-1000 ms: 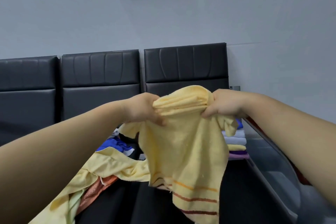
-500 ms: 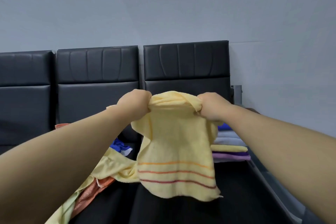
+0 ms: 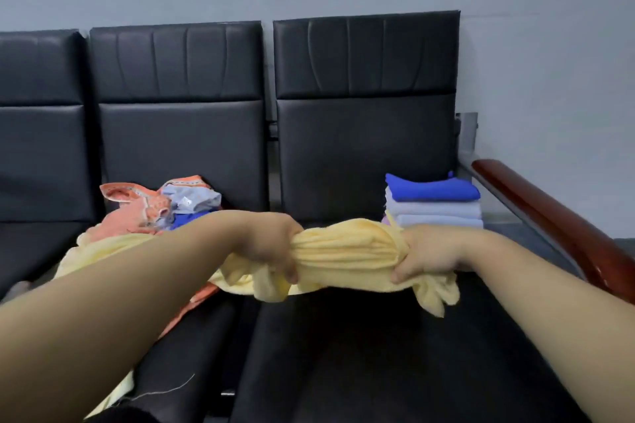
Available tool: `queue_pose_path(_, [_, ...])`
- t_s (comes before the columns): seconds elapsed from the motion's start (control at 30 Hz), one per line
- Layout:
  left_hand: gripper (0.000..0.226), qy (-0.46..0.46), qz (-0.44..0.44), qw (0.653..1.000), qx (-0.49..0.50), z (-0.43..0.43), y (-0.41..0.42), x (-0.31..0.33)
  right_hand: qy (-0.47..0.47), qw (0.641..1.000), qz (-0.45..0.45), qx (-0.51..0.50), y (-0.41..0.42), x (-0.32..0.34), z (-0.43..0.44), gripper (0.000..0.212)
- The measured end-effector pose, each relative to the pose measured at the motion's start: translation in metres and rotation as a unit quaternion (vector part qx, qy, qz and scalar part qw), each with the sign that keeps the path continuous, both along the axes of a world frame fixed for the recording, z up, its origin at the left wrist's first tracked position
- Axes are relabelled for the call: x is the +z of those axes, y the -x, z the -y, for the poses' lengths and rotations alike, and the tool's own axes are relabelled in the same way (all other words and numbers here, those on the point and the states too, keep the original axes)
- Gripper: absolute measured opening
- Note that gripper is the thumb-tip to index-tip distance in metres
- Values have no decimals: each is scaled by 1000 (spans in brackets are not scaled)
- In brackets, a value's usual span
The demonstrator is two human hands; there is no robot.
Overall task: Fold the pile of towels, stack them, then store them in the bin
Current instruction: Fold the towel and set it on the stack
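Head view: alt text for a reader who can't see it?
The left hand and right hand grip a bunched yellow towel stretched between them over a black bench seat. A stack of folded towels, blue on top, sits behind the right hand; an unfolded pile lies to the left.

Single head view, forward and down, close over seats [image 3: 378,354].

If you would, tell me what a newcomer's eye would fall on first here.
The bunched yellow towel at centre, gripped by the left hand and right hand above the black seat. Behind the right hand sits a stack of folded towels, topped in blue.
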State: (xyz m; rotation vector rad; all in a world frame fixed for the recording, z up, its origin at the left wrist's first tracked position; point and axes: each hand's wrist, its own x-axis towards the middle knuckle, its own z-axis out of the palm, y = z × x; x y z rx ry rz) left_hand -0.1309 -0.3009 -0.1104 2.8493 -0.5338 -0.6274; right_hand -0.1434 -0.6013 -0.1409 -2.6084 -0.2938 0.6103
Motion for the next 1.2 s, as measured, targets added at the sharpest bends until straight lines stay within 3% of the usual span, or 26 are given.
queue_pose_path(0.1, [55, -4, -91, 996, -1, -3, -3, -46, -4, 996, -85, -27, 0, -58, 9, 77])
queue_pose_path(0.17, [59, 20, -96, 995, 16, -6, -10, -73, -10, 996, -86, -24, -3, -86, 13, 90])
queue_pose_path(0.27, [43, 98, -49, 993, 38, -7, -18, -113, 37, 997, -71, 7, -3, -99, 11, 72])
queue_pose_path(0.37, [40, 155, -9, 986, 55, -3, -24, -135, 27, 999, -23, 7, -17, -105, 12, 67])
queue_pose_path(0.53, [35, 115, -28, 992, 44, 11, -29, -145, 48, 999, -2, -16, -35, -132, 18, 60])
queue_pose_path(0.67, [80, 24, -56, 997, 39, 14, -27, -135, 61, 997, -42, -16, -33, -125, 12, 45])
queue_pose_path(0.73, [85, -2, -85, 996, 33, 9, -25, -133, 68, 995, -77, 0, -28, -120, 9, 38])
queue_pose_path(0.93, [71, -40, -157, 987, 5, 11, -1, -129, 79, 991, -110, 19, -2, -115, 7, 30])
queue_pose_path(1.2, [46, -23, -233, 972, -20, 15, 31, -122, 91, 985, -137, 43, 35, -103, 9, 40])
